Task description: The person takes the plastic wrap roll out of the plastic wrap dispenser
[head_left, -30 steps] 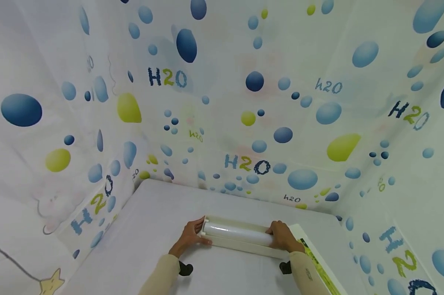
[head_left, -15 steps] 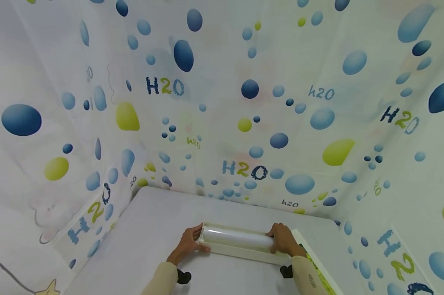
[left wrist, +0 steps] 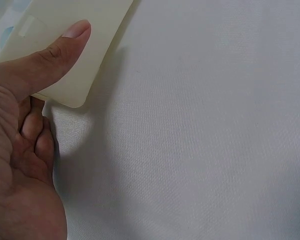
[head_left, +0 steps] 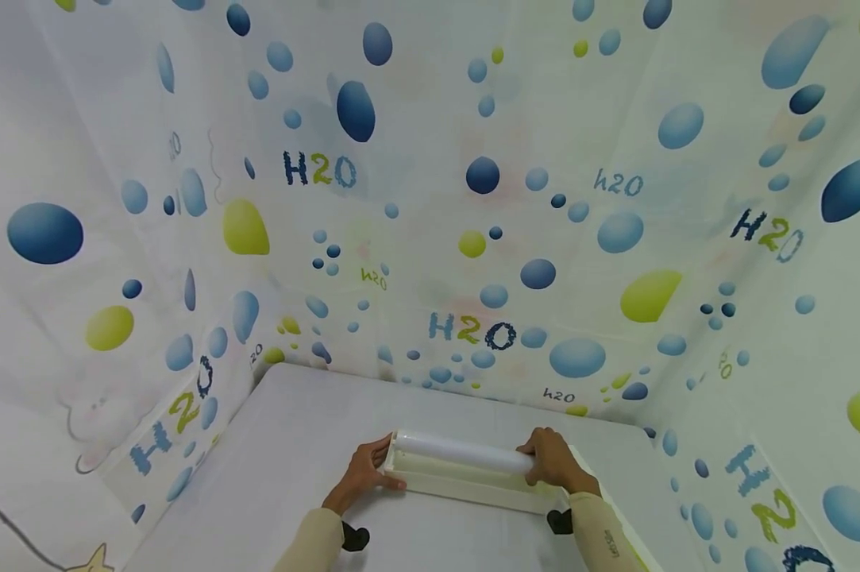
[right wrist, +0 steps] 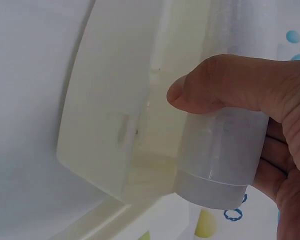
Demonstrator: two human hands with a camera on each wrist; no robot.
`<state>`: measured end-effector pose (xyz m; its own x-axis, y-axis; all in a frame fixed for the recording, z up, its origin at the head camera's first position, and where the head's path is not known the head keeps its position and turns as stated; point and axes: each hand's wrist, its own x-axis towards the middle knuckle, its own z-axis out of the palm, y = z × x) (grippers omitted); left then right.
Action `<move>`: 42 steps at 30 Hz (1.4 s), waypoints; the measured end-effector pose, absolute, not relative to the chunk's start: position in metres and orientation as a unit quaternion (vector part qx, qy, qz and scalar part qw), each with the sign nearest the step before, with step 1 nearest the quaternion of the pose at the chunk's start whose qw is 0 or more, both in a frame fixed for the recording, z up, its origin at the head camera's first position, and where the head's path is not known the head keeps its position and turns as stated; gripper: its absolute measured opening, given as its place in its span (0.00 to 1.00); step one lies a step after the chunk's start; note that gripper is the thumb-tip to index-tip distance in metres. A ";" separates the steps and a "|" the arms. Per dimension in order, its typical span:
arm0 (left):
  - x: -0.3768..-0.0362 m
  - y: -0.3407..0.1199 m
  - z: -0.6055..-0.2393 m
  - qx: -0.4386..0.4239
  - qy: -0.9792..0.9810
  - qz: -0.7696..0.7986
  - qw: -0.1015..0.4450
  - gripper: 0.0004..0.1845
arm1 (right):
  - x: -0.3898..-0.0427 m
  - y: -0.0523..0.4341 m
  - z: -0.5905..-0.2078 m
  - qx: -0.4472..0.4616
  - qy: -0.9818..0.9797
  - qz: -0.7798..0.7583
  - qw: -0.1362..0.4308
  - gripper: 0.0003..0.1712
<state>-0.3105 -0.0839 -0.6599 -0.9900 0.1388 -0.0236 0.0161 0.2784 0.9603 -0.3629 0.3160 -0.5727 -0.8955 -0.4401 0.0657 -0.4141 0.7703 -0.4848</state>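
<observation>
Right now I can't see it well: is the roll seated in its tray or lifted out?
Lifted out at the right end: the right hand grips the roll above the tray.

White cloth-covered table (head_left: 294, 445), its far edge and both sides bounded by a bubble-print curtain (head_left: 472, 199). A long cream tray (head_left: 472, 486) rests directly on the cloth toward 5 o'clock of the visible surface, lengthwise from 9 to 3 o'clock.

You see a white table (head_left: 294, 445) enclosed on three sides by a printed curtain (head_left: 472, 199) bearing blue and green bubbles and "H2O" lettering. A yellow star (head_left: 90, 560) sits left of the table.
</observation>
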 end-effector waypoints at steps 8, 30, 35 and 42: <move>-0.311 -0.085 -0.661 0.062 0.791 0.607 0.045 0.60 | -0.367 0.320 -0.560 -0.254 0.932 -0.259 0.015 0.35; -0.311 -0.086 -0.667 0.059 0.795 0.603 0.041 0.61 | -0.387 0.323 -0.532 -0.255 0.930 -0.265 -0.013 0.34; -0.310 -0.085 -0.666 0.057 0.792 0.607 0.043 0.61 | -0.391 0.323 -0.531 -0.249 0.933 -0.258 -0.021 0.32; -0.311 -0.084 -0.665 0.055 0.797 0.600 0.042 0.61 | -0.395 0.323 -0.524 -0.246 0.937 -0.248 -0.026 0.32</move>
